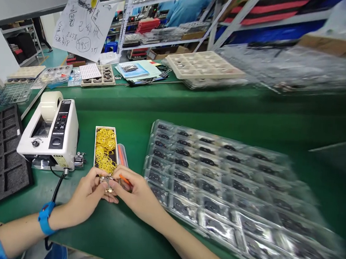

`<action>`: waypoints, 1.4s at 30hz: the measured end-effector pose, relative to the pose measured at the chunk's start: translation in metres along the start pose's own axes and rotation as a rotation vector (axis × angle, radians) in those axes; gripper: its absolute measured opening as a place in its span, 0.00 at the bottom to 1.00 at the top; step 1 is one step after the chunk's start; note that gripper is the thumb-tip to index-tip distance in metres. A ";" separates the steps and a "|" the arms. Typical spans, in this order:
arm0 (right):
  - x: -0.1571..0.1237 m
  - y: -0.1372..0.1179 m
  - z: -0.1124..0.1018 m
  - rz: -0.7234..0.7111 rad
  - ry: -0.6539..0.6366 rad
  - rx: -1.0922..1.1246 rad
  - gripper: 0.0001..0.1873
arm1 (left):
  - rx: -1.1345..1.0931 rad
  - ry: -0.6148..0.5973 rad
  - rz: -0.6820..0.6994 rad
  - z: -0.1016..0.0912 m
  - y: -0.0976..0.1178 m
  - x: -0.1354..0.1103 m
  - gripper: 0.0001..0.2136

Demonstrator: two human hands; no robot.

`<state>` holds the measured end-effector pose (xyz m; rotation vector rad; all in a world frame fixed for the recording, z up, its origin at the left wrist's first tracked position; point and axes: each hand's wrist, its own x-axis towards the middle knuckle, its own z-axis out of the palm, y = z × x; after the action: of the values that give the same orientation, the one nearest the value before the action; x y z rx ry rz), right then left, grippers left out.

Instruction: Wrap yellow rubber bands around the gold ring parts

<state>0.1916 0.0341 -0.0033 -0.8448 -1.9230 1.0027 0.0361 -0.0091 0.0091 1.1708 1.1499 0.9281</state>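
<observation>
My left hand [88, 192], with a blue strap on its wrist, is closed on the left side of a small shiny round metal part [107, 183]. Fingers hide much of the part, so its exact kind does not show. My right hand [134, 187] grips the same part with the thumb pressed on it. A thin orange stick-like tool [124, 179] is tucked between the right fingers. Just beyond both hands lies a white box [95, 146] filled with yellow plastic rings [106, 140]. An orange object in a clear case [122, 154] rests along the box's right side.
A white tape dispenser [68, 138] stands left, its black cable running toward me. Clear compartment trays [217, 179] with dark parts cover the right side. A black foam tray [5, 154] lies far left. The raised back ledge carries a beige tray [203, 65] and papers [138, 69].
</observation>
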 end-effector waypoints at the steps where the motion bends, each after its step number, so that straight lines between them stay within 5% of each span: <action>1: -0.001 0.000 0.000 -0.045 0.023 -0.034 0.13 | 0.138 0.020 0.056 -0.001 0.001 -0.001 0.11; 6: -0.005 -0.004 -0.002 -0.470 0.101 -0.480 0.15 | 0.885 0.096 0.577 -0.013 0.004 -0.006 0.06; 9: -0.006 -0.009 -0.005 -0.678 0.129 -0.718 0.22 | 1.111 0.153 0.919 -0.019 0.005 -0.005 0.08; 12: -0.008 -0.013 -0.006 -0.794 0.159 -0.802 0.21 | 1.194 0.151 1.049 -0.021 0.006 -0.005 0.08; 16: -0.012 -0.011 -0.005 -0.853 0.265 -0.790 0.17 | 1.056 0.124 0.891 -0.017 0.009 -0.006 0.07; 22: -0.031 -0.002 0.004 -1.071 0.286 -0.779 0.10 | 0.314 0.083 0.133 -0.011 0.009 0.003 0.05; 25: -0.035 -0.001 0.008 -1.082 0.261 -0.793 0.11 | -0.032 0.044 -0.099 -0.011 0.006 0.007 0.14; 32: -0.014 -0.001 0.005 -0.544 0.321 -0.703 0.06 | -0.193 -0.008 -0.120 -0.004 0.006 0.001 0.19; 36: -0.010 0.003 0.005 -0.501 0.264 -0.537 0.07 | -0.164 0.042 -0.119 -0.003 0.004 -0.001 0.17; 42: -0.013 0.006 0.004 -0.602 0.240 -0.637 0.08 | 0.046 0.089 -0.010 -0.001 -0.002 -0.007 0.11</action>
<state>0.1958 0.0247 -0.0147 -0.6074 -2.1072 -0.0782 0.0336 -0.0160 0.0086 1.1688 1.2533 0.9584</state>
